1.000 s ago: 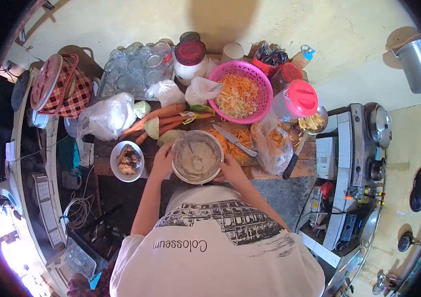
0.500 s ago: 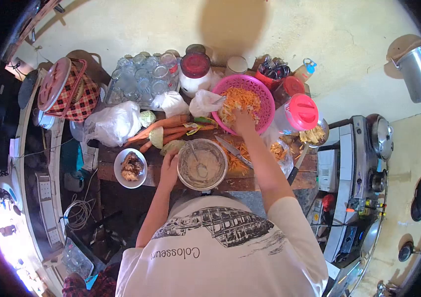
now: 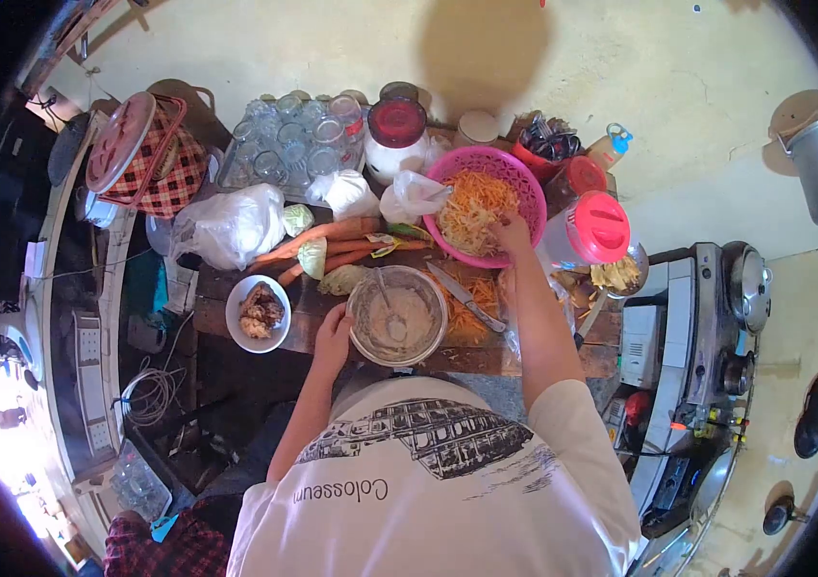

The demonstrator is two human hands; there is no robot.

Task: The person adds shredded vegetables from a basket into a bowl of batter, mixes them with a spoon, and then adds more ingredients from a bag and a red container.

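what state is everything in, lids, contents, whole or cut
mixing bowl: uncovered, pale mixture inside
spoon: dipped in mixture
pink basket: uncovered, filled with shreds
long carrots: uncut
white bowl: uncovered, brownish food inside
pitcher: pink lid on
white jar: dark red lid on
left hand: against mixing bowl
right hand: at basket's shreds

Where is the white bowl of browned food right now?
In the head view, the white bowl sits on the left of the table, between the plastic bag and the left hand.
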